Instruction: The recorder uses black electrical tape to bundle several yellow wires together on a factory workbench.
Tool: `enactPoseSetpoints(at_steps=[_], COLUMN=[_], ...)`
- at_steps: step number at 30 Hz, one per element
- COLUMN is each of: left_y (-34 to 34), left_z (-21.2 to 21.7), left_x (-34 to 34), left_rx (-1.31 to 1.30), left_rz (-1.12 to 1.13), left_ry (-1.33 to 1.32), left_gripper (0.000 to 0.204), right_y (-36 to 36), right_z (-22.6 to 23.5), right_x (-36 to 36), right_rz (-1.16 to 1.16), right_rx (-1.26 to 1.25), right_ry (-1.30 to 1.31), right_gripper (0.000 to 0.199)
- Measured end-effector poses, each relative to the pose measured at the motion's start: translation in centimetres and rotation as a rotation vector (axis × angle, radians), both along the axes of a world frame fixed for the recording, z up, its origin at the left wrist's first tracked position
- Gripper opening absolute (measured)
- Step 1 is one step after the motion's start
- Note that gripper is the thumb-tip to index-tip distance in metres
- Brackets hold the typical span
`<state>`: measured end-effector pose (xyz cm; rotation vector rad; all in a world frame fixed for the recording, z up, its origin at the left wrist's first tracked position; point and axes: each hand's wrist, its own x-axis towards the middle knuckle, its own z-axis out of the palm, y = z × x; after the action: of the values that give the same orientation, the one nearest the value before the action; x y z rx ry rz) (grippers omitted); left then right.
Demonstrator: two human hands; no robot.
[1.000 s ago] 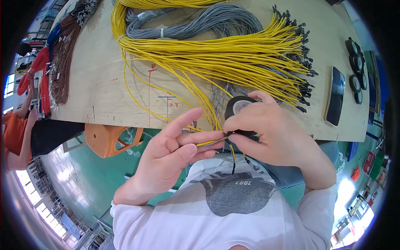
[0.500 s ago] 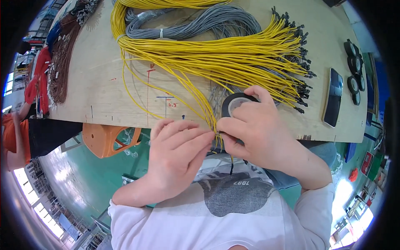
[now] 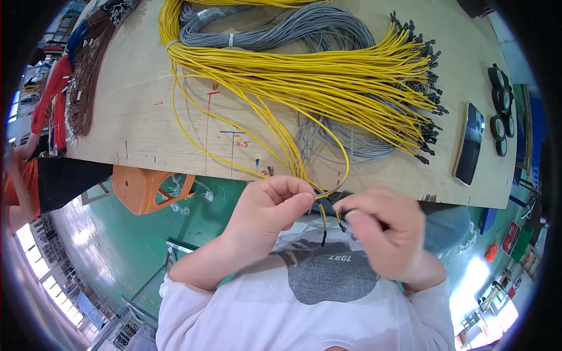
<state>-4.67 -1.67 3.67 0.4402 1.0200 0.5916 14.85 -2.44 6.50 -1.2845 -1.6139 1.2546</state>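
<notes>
Plywood worktop (image 3: 146, 117) runs across the upper part of the view, with a green floor below its near edge and an orange stool (image 3: 146, 187) under it toward the left. On the board lie a large bundle of yellow wires (image 3: 316, 82) fanning toward the right edge, a coil of grey wires (image 3: 281, 32) toward the far edge, red and brown wires (image 3: 70, 93) at the left edge, a dark flat case (image 3: 470, 143) and several tape rolls (image 3: 499, 105) near the right edge. Left hand (image 3: 266, 213), just off the near edge, is pinched shut on a few yellow wire ends (image 3: 322, 199) that trail back up onto the board. Right hand (image 3: 386, 234) is curled close beside it and blurred; it touches the same wire ends, but whether it grips anything cannot be told. Judgement: the held strands loop loosely back into the main bundle, so a pull could drag neighbouring wires off the edge or tangle them. A weak pinch could let the short black-tipped ends slip and splay apart. The blur suggests fast motion, which raises both risks.
</notes>
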Motion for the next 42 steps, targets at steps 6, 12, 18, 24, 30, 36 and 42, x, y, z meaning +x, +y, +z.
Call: enactPoseSetpoints(at_steps=[6, 12, 18, 24, 30, 36, 42], left_y=[-1.2, -1.9, -2.1, -2.0, -2.0, -1.3, -1.4], left_z=[0.9, 0.8, 0.9, 0.8, 0.7, 0.6, 0.9], left_x=[1.3, 1.3, 1.7, 0.8, -0.4, -0.9, -0.4], left_rx=[0.013, 0.050, 0.072, 0.278, 0.852, 1.475, 1.075], left_rz=[0.119, 0.160, 0.229, 0.261, 0.115, -0.041, -0.073], left_ry=[-0.024, -0.083, -0.111, -0.007, 0.550, 0.868, 0.785], left_gripper=[0.012, 0.012, 0.011, 0.008, 0.005, 0.020, 0.021], right_y=[-1.3, -1.5, -1.7, 0.2, 2.2, 2.5, 3.6], right_z=[-1.8, -2.5, -2.5, -2.1, -1.3, -0.7, 0.9], right_x=[-2.0, -2.7, -2.9, -2.1, -1.4, -1.5, -1.6], right_rz=[-0.106, -0.154, -0.156, 0.094, 0.277, 0.291, 0.349], right_rx=[-0.012, 0.107, 0.096, 0.082, 0.339, 0.404, 0.433], right_ry=[0.082, 0.028, 0.014, -0.038, -0.244, -0.328, -0.364], right_gripper=[0.021, 0.023, 0.027, 0.027, 0.015, 0.014, 0.012])
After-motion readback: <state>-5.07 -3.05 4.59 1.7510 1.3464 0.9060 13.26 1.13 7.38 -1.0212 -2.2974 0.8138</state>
